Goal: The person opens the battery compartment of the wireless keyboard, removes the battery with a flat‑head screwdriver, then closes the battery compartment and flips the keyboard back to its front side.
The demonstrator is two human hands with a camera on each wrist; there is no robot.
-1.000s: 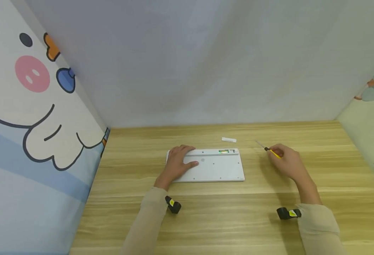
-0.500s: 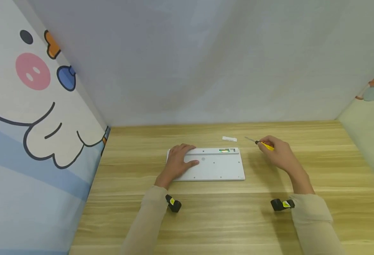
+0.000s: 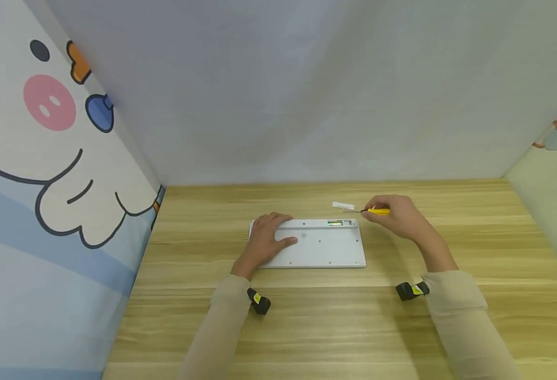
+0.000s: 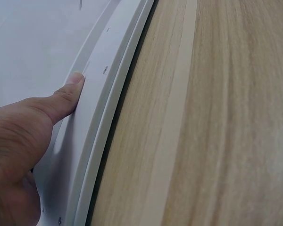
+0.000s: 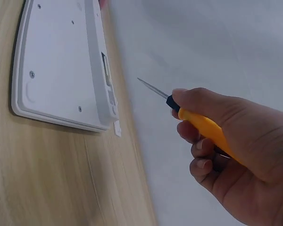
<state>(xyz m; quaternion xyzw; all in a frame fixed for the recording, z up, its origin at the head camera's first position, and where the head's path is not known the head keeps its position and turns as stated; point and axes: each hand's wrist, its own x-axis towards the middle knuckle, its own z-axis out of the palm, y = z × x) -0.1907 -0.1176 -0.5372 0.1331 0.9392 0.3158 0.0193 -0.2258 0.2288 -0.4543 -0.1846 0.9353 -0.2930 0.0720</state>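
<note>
Right hand (image 3: 399,215), gripping the yellow screwdriver (image 5: 205,128), has neared the keyboard (image 3: 323,249); left hand (image 3: 262,243) holds it.

Two hands (image 3: 262,244) (image 3: 400,217), one keyboard (image 3: 326,250), one screwdriver (image 5: 207,129), one white strip (image 3: 343,206).

Head cam's up high, tipped forward and down. Way closer in, by the head view's clock, left wrist cam (image 3: 261,304) faces roughly 3 o'clock, right wrist cam (image 3: 405,291) roughly 9; all three catch the keyboard (image 3: 328,249).
</note>
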